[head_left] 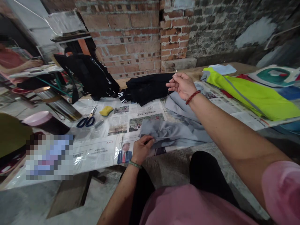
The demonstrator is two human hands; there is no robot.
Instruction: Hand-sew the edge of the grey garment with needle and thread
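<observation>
A grey cloth garment (180, 131) lies spread and creased over the newspaper-covered table. With thumb and fingers pinched, my left hand (142, 150) grips the near left edge of that cloth. My right hand (181, 85) is raised above the far part of the cloth, pinching a thin needle (176, 72) that points up. A fine thread seems to hang below the right fingers toward the cloth; its full path is too faint to follow. A folded black garment (150, 87) lies just behind, on the table's far side.
Scissors (87, 120), a yellow sponge (106, 110), a steel flask (59, 104) and a pink-lidded cup (47, 122) stand or lie at left. A black bag (91, 76) is behind them. At right are a neon-yellow vest (253, 97) and an iron (274, 76). Another person (18, 61) sits far left.
</observation>
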